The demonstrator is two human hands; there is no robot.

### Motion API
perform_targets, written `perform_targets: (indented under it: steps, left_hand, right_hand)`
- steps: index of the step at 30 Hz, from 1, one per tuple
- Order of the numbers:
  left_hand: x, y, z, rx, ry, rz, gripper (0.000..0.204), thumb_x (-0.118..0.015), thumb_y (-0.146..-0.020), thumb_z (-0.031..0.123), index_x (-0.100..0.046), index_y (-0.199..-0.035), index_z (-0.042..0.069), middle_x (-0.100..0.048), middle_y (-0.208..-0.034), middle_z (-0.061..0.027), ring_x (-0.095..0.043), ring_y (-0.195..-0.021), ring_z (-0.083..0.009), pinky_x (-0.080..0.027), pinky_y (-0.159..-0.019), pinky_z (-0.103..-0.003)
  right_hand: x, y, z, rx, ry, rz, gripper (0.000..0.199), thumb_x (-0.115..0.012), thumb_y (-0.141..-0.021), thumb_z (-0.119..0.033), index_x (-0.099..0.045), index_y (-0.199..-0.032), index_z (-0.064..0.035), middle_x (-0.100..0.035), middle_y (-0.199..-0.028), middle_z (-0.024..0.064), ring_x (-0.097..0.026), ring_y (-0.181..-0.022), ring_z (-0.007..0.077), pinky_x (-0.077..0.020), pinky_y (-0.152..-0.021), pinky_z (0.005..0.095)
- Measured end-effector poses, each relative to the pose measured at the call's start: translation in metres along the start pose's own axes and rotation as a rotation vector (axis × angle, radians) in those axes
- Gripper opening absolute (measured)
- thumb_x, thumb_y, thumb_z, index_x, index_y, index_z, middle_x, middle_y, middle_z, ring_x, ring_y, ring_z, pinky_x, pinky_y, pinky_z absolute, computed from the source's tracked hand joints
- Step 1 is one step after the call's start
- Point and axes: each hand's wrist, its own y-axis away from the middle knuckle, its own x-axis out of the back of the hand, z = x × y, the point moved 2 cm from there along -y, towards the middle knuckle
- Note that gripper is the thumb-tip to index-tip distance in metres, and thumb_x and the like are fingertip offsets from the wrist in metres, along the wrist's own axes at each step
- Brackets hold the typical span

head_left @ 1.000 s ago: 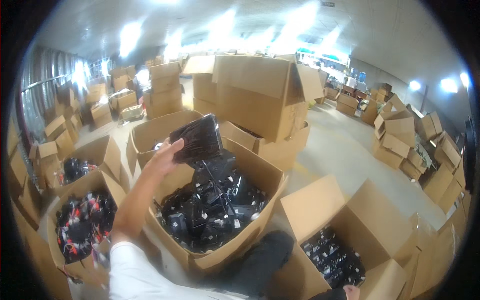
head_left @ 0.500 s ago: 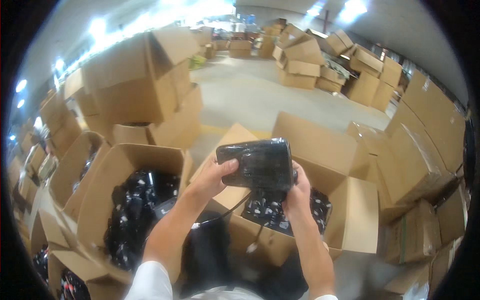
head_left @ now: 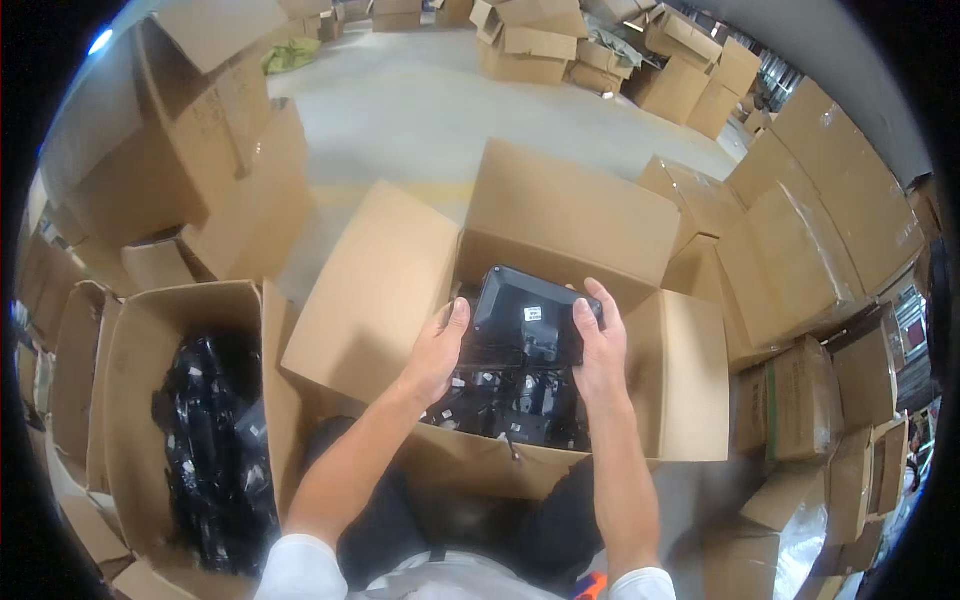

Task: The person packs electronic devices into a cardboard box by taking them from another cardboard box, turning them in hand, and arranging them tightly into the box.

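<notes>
Between my hands, over an open cardboard box (head_left: 690,385), is a flat black rectangular device (head_left: 510,312) with rounded corners. Its visible face carries a small white label. My right hand (head_left: 603,345) grips the right edge, thumb on the near face. At the opposite edge is my left hand (head_left: 437,350), closed with the thumb up; its fingertips are partly hidden. Several similar black devices (head_left: 525,395) with small pale labels lie in the box below. A short dark cable end (head_left: 514,448) hangs over the box's near wall.
To the left, another open carton (head_left: 135,400) holds black plastic-wrapped items (head_left: 205,450). A tall carton (head_left: 150,150) stands behind it. Stacked cartons (head_left: 790,250) line the right side, and more boxes (head_left: 535,45) sit across the grey floor (head_left: 420,110).
The device has gone lower over the box and now shows a labelled face. My hands moved down with it. The view has tilted downward and shifted right.
</notes>
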Motion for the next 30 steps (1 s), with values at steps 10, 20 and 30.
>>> perform_targets:
  steps: [10, 20, 30]
  left_hand:
    - [0.010, -0.002, -0.004, -0.069, -0.082, 0.038, 0.055, -0.044, -0.108, 0.047, -0.058, -0.123, -0.004, -0.061, -0.119, -0.0063, -0.053, -0.114, -0.0138, -0.041, -0.103, -0.031]
    - [-0.016, 0.017, 0.007, 0.078, 0.130, -0.094, 0.044, -0.073, -0.088, 0.012, -0.053, -0.126, 0.003, -0.063, -0.118, -0.0081, -0.061, -0.110, -0.0193, -0.050, -0.098, -0.037]
    - [-0.005, 0.007, -0.039, 0.155, 0.246, 0.083, 0.043, -0.056, -0.102, 0.038, -0.060, -0.122, 0.001, -0.065, -0.119, -0.0075, -0.059, -0.109, -0.0163, -0.049, -0.095, -0.033]
  right_hand:
    - [0.008, 0.003, -0.006, -0.077, 0.004, -0.127, 0.052, -0.065, -0.097, -0.010, -0.044, -0.144, 0.0028, -0.058, -0.136, 0.0225, -0.059, -0.119, 0.0251, -0.0489, -0.105, 0.0374]
    - [-0.003, 0.008, 0.026, 0.154, 0.250, -0.083, 0.049, -0.066, -0.100, -0.028, -0.055, -0.137, 0.0026, -0.062, -0.129, 0.0113, -0.055, -0.119, 0.0170, -0.0404, -0.107, 0.0311]
    - [0.007, 0.014, 0.039, 0.322, 0.450, 0.122, 0.041, -0.046, -0.109, -0.033, -0.053, -0.080, -0.0037, -0.048, -0.080, -0.0062, -0.041, -0.076, 0.0049, -0.0347, -0.067, 0.0234]
